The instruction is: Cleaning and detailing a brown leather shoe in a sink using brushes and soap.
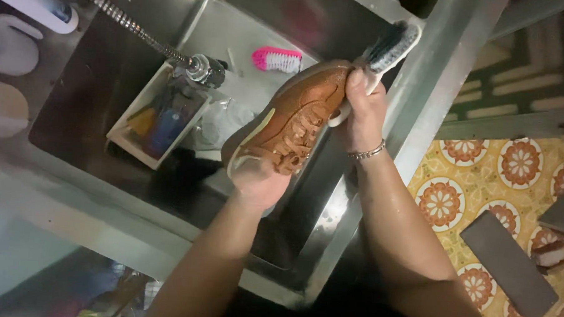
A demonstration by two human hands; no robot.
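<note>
The left hand (256,179), nearest the camera, wraps tightly around the heel of a brown lace-up shoe (296,118), holding it tilted over the steel sink (330,204), likely so drips fall into the basin. The right hand (362,111), with a bracelet at the wrist, closes around a scrubbing brush (392,47) pressed against the shoe's toe. Deeper in the sink sit a white tray (155,120) of small items, a sprayer head (204,68) on a coiled hose, and a pink brush (278,59).
</note>
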